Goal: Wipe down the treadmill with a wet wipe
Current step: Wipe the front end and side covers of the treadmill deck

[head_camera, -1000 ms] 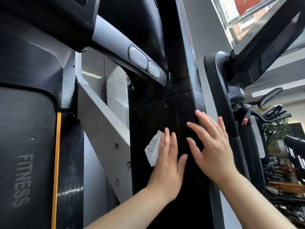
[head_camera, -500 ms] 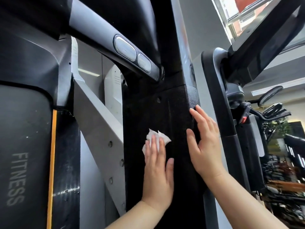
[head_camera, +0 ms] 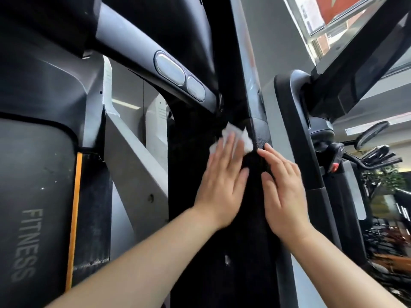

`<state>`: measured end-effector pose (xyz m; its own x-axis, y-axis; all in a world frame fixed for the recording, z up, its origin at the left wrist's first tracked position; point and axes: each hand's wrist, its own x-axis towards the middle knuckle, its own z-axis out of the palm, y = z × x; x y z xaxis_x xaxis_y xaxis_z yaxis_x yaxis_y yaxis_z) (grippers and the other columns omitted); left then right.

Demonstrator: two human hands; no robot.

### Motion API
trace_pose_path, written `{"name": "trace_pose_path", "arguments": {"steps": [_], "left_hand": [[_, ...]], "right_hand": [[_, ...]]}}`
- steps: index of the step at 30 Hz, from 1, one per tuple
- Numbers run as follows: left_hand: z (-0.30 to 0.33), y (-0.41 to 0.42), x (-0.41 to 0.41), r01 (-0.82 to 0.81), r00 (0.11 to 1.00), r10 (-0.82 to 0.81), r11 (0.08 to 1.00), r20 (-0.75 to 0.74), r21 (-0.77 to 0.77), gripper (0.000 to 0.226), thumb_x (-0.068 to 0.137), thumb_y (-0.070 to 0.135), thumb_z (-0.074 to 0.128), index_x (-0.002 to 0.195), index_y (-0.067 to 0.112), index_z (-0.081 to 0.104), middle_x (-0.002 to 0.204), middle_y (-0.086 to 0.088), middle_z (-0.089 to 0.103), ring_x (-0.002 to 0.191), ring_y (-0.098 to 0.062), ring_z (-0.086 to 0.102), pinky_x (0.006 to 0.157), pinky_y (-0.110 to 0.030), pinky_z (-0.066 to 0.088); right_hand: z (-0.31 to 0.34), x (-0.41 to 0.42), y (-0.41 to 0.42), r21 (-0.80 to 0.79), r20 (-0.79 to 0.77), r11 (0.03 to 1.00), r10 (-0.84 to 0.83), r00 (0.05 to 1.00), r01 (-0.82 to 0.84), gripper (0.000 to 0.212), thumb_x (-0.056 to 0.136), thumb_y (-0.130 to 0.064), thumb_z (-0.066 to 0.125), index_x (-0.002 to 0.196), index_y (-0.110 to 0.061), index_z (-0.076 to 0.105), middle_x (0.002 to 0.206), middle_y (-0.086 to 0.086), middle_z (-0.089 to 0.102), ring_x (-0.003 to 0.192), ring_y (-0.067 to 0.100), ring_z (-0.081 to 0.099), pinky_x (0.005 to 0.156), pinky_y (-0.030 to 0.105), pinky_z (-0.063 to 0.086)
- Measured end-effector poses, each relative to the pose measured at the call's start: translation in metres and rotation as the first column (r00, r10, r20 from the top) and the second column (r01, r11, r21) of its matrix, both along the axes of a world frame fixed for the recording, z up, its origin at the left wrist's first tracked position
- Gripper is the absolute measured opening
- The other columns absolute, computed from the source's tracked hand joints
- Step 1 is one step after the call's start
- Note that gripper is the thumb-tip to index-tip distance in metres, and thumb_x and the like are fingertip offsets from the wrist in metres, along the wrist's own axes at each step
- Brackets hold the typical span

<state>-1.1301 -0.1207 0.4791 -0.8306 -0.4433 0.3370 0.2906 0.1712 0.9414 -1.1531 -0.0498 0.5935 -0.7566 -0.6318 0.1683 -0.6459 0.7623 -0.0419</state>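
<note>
only thing readable is "FITNESS" in grey caps, running sideways along the dark treadmill belt (head_camera: 29, 218) down at 8 o'clock; the window poster at 1 o'clock is too blurry

Your wet wipe (head_camera: 231, 138) looks like thin crumpled white cloth. The treadmill upright (head_camera: 195, 196) is matt, grainy black plastic, the handrail (head_camera: 133, 38) smooth satin grey, its sensor pads (head_camera: 170, 68) shiny metal.
</note>
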Motion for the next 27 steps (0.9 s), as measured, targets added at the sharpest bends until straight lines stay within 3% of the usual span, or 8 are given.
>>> {"name": "trace_pose_path", "arguments": {"steps": [2,5,10,16,19,21,23,27], "left_hand": [[-0.006,0.013,0.021,0.084,0.996,-0.084,0.996,0.030,-0.007,0.062,0.093,0.058,-0.002,0.148,0.030,-0.007,0.155,0.003,-0.011,0.143,-0.010,-0.018,0.115,-0.023,-0.012],[0.000,-0.004,0.004,0.093,0.991,-0.091,0.996,0.098,-0.012,0.067,0.085,0.066,-0.009,0.142,0.031,-0.017,0.148,0.013,-0.022,0.136,0.000,-0.029,0.112,-0.018,-0.019],[-0.015,-0.040,-0.035,0.070,0.995,-0.071,0.997,0.071,0.009,0.060,0.088,0.050,0.007,0.140,0.029,-0.015,0.149,0.016,-0.017,0.136,0.004,-0.022,0.112,-0.016,-0.015],[-0.060,-0.005,-0.001,0.026,0.970,-0.103,0.944,0.221,0.328,0.057,0.087,0.056,0.011,0.134,0.048,-0.020,0.150,0.021,-0.025,0.138,0.007,-0.020,0.113,-0.017,-0.010],[-0.064,-0.038,-0.045,-0.089,0.971,-0.067,0.785,0.228,0.613,0.067,0.079,0.066,0.016,0.142,0.043,0.011,0.154,0.013,0.015,0.139,0.001,0.019,0.116,-0.027,0.012],[-0.072,-0.063,-0.073,-0.172,0.940,-0.080,0.730,0.332,0.662,0.070,0.081,0.067,0.021,0.141,0.032,0.026,0.144,0.015,0.030,0.129,-0.001,0.033,0.112,-0.029,0.019],[-0.083,-0.057,-0.071,-0.187,0.926,-0.087,0.741,0.368,0.645,0.074,0.087,0.068,0.022,0.149,0.029,0.013,0.155,0.008,0.020,0.141,-0.008,0.021,0.118,-0.036,0.014],[-0.083,-0.008,-0.012,-0.166,0.912,-0.140,0.733,0.385,0.659,0.059,0.099,0.046,0.018,0.150,0.023,0.000,0.156,0.013,-0.003,0.144,-0.006,-0.004,0.119,-0.030,-0.001]], "right_hand": [[0.006,-0.012,-0.012,0.027,-0.022,0.999,-0.023,0.999,0.024,0.051,0.088,-0.029,0.031,0.133,-0.014,0.052,0.134,-0.012,0.041,0.122,0.001,0.033,0.106,0.010,0.019],[0.001,-0.028,-0.036,0.104,0.030,0.990,-0.101,0.994,0.097,0.052,0.094,-0.031,0.031,0.145,-0.020,0.034,0.147,-0.015,0.024,0.134,-0.001,0.018,0.105,0.002,0.003],[-0.009,-0.031,-0.046,0.107,0.032,0.983,-0.151,0.988,0.147,0.061,0.089,-0.039,0.027,0.148,-0.024,0.023,0.156,-0.008,0.019,0.143,0.007,0.013,0.116,0.020,0.005],[-0.011,-0.033,-0.043,0.129,0.034,0.981,-0.147,0.989,0.142,0.062,0.089,-0.039,0.026,0.149,-0.028,0.019,0.155,-0.015,0.014,0.144,0.005,0.007,0.100,-0.003,-0.008],[-0.012,-0.033,-0.043,0.109,0.052,0.984,-0.148,0.988,0.141,0.062,0.089,-0.039,0.027,0.149,-0.029,0.019,0.154,-0.017,0.014,0.143,0.003,0.006,0.098,-0.005,-0.007],[-0.011,-0.033,-0.043,0.098,0.062,0.984,-0.152,0.986,0.146,0.062,0.088,-0.039,0.027,0.149,-0.029,0.019,0.152,-0.019,0.014,0.141,0.001,0.006,0.097,-0.006,-0.007],[-0.011,-0.033,-0.043,0.097,0.064,0.985,-0.146,0.987,0.140,0.063,0.088,-0.038,0.028,0.149,-0.029,0.019,0.152,-0.019,0.015,0.141,0.002,0.006,0.096,-0.006,-0.006],[-0.011,-0.034,-0.043,0.095,0.075,0.985,-0.148,0.986,0.141,0.063,0.087,-0.038,0.028,0.149,-0.029,0.019,0.155,-0.017,0.015,0.142,0.002,0.006,0.096,-0.006,-0.006]]}}
